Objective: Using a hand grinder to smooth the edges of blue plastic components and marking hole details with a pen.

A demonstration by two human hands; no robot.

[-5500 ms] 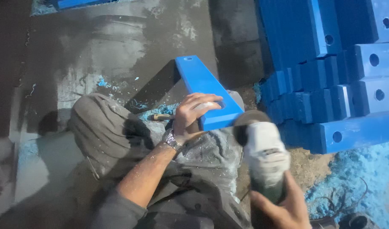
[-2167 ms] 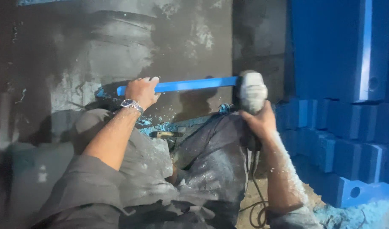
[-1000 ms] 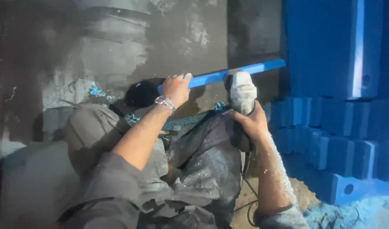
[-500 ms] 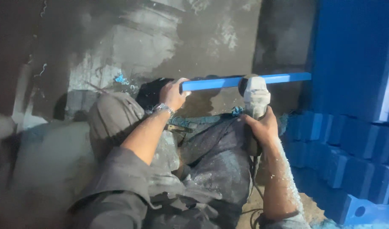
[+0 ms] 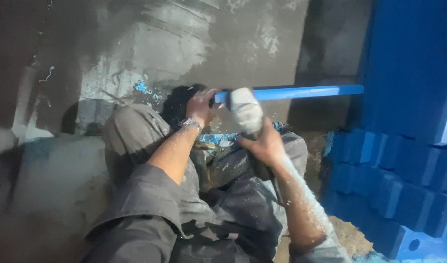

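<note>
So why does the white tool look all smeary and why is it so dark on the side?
In the head view the white tool in the right hand is smeared by motion blur, while the blue bar held by the left hand looks sharper; the left edge sits in deep shadow and the floor catches pale light.

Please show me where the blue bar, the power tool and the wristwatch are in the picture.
blue bar (image 5: pixel 306 91), head view, on the middle of its long bare edge.
power tool (image 5: pixel 245 109), head view, on its pale body above the right hand.
wristwatch (image 5: pixel 190 123), head view, on the band around the left wrist.
</note>
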